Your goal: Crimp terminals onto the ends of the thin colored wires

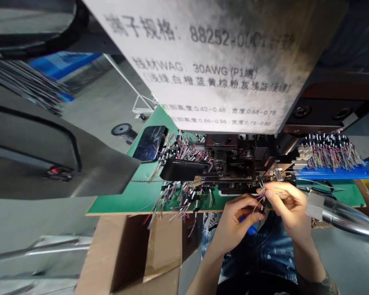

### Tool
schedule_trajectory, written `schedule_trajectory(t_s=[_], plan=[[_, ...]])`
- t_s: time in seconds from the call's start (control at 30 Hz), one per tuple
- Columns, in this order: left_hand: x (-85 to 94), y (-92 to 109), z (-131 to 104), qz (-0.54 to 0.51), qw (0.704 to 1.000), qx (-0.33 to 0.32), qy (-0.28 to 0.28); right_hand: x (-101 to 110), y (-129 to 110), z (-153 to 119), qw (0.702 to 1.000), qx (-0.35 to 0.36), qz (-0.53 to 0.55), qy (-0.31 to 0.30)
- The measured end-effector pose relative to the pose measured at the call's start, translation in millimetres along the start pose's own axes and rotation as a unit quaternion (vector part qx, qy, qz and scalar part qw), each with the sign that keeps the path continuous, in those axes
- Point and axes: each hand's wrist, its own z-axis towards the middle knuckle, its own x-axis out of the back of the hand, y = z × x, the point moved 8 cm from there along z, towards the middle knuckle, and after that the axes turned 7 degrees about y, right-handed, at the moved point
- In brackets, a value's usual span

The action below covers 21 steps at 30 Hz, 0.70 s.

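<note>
Both hands meet at the front of a dark crimping machine (230, 159). Between them is a small cable with fanned-out coloured wires (260, 198). My left hand (238, 215) is closed on the cable's dark body, thumb and fingers pinching it from below. With thumb and forefinger, my right hand (287, 200) pinches thin wires of the same cable, a blue one sticking up. The wire tips point toward the machine's working area, just beyond the fingers. Whether any tip touches the machine I cannot tell.
Tangled wire bundles (184, 192) lie left on the green table (117, 203), near a phone (150, 143). More cables fill a blue tray (335, 171) at right. A metal tube (350, 215) juts in beside my right wrist. A cardboard box (162, 250) stands below. A printed sheet (215, 73) hangs above.
</note>
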Motion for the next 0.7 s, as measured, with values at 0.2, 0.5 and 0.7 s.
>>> schedule_trajectory(t_s=[0.2, 0.5, 0.7], plan=[[0.6, 1.7, 0.3, 0.004, 1.0, -0.018, 0.002, 0.0, 3.5, -0.5, 1.0, 0.011, -0.017, -0.001], [-1.2, 4.6, -5.3, -0.062, 0.996, 0.013, -0.056, 6.6, -30.3, -2.6, 0.974, 0.188, -0.125, 0.005], [-1.1, -2.5, -4.4, -0.079, 0.995, 0.042, -0.053, 6.0, -5.8, -7.1, 0.997, 0.069, -0.042, 0.003]])
